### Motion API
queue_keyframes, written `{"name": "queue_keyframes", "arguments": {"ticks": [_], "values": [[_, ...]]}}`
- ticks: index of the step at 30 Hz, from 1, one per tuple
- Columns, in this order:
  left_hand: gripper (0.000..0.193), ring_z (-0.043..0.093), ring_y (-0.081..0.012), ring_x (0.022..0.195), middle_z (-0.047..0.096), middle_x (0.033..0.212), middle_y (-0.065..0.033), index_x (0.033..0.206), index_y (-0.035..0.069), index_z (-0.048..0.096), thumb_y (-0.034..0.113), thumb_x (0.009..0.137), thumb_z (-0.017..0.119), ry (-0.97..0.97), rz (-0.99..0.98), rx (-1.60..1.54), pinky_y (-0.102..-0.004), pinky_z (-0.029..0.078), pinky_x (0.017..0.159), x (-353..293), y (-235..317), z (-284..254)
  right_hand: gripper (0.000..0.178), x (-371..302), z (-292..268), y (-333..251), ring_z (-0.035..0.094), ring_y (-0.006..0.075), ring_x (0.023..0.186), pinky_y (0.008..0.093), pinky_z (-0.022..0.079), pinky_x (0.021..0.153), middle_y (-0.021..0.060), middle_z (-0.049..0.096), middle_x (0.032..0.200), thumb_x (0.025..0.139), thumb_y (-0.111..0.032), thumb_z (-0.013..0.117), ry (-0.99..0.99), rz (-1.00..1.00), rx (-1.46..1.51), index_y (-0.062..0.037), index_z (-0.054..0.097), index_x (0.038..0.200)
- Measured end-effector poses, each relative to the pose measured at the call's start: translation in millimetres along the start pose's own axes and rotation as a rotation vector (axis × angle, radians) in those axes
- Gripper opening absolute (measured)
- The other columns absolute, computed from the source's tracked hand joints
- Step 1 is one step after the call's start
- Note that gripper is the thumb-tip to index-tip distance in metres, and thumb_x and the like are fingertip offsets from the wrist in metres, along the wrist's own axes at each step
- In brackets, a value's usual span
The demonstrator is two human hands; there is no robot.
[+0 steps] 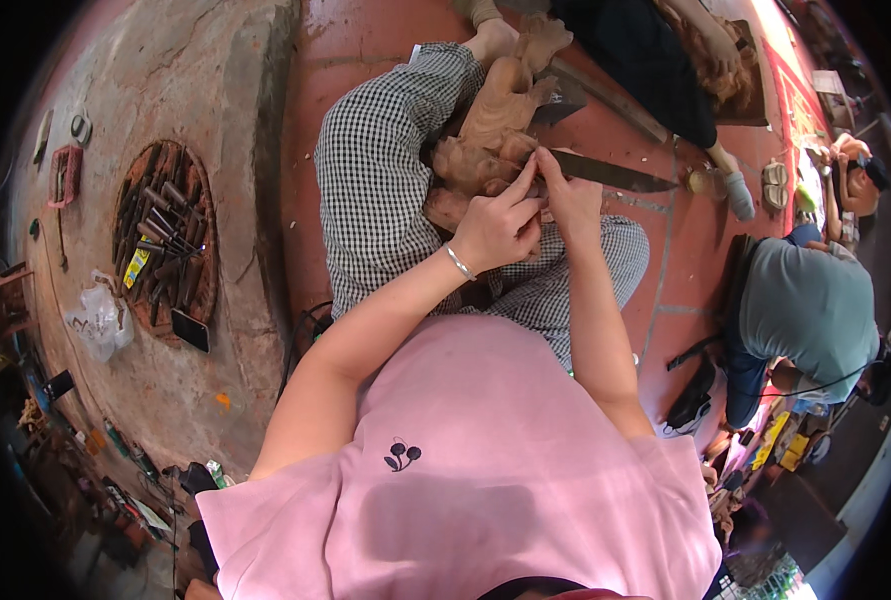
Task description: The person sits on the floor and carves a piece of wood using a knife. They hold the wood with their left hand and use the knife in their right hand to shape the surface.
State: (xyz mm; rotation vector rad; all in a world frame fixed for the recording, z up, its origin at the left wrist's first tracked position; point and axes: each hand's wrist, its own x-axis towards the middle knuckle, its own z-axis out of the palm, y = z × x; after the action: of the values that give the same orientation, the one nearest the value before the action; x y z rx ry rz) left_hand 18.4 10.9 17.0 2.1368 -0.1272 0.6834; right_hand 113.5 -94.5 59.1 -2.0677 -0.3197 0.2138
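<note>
A carved wooden figure [480, 135] lies across my lap, pale brown with rough, rounded shapes. My left hand [503, 225] is closed with its fingers curled, at the figure's near right side. Beside it my right hand [571, 205] is closed too, and its fingertips meet those of the left. Whatever small thing is pinched between them is hidden. Just past the right fingertips a long dark knife blade [615, 172] points to the right; its handle end is out of sight, and I cannot tell whether it is held or lies on the floor.
Left, on a stone ledge [250, 130], a round basket [209, 290] holds several carving tools; a phone [190, 330] and a plastic bag [100, 318] lie beside it. A wooden bar [610, 102] lies on the red tiles. Other people sit at the right [805, 310] and far right.
</note>
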Motion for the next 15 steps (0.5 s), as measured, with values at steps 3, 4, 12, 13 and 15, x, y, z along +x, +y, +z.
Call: {"name": "queue_keyframes", "arguments": {"ticks": [3, 4, 12, 13, 15], "values": [[0.011, 0.071, -0.0282, 0.068, 0.051, 0.142, -0.0253, 0.084, 0.004, 0.070, 0.010, 0.074, 0.068, -0.083, -0.024, -0.011, -0.0331, 0.058, 0.060, 1, 1, -1, 0.022, 1, -4, 12, 0.064, 0.0148, 0.074, 0.0296, 0.051, 0.069, 0.0096, 0.071, 0.082, 0.091, -0.020, 0.070, -0.020, 0.001, 0.073, 0.0017, 0.071, 0.094], [0.009, 0.071, -0.0291, 0.070, 0.052, 0.141, -0.0265, 0.081, 0.004, 0.069, 0.010, 0.075, 0.067, -0.104, -0.014, -0.029, -0.0338, 0.058, 0.060, 2, 2, -4, 0.021, 4, -10, 13, 0.064, 0.0139, 0.074, 0.0289, 0.051, 0.068, 0.0091, 0.070, 0.082, 0.091, -0.019, 0.070, -0.066, 0.048, 0.134, 0.0016, 0.071, 0.094], [0.015, 0.070, -0.0285, 0.067, 0.053, 0.140, -0.0262, 0.087, 0.003, 0.072, 0.009, 0.074, 0.068, 0.044, -0.004, -0.007, -0.0329, 0.058, 0.061, 3, 4, -3, 0.021, 6, -5, 10, 0.061, 0.0100, 0.074, 0.0258, 0.049, 0.067, 0.0082, 0.069, 0.080, 0.092, -0.019, 0.068, -0.073, 0.018, 0.087, 0.0023, 0.070, 0.095], [0.015, 0.070, -0.0285, 0.067, 0.053, 0.140, -0.0262, 0.087, 0.003, 0.072, 0.009, 0.073, 0.068, 0.028, -0.007, -0.011, -0.0330, 0.058, 0.061, 2, 4, -2, 0.022, 5, 0, 12, 0.061, 0.0101, 0.074, 0.0258, 0.049, 0.067, 0.0081, 0.069, 0.080, 0.091, -0.019, 0.068, -0.018, -0.024, 0.063, 0.0025, 0.071, 0.095], [0.017, 0.071, -0.0283, 0.068, 0.053, 0.140, -0.0260, 0.089, 0.003, 0.073, 0.009, 0.073, 0.068, -0.072, -0.002, -0.008, -0.0334, 0.058, 0.062, 2, 3, -2, 0.022, 3, -4, 18, 0.061, 0.0103, 0.076, 0.0257, 0.049, 0.068, 0.0063, 0.070, 0.083, 0.091, -0.018, 0.068, -0.045, 0.050, 0.222, 0.0031, 0.071, 0.097]]}}
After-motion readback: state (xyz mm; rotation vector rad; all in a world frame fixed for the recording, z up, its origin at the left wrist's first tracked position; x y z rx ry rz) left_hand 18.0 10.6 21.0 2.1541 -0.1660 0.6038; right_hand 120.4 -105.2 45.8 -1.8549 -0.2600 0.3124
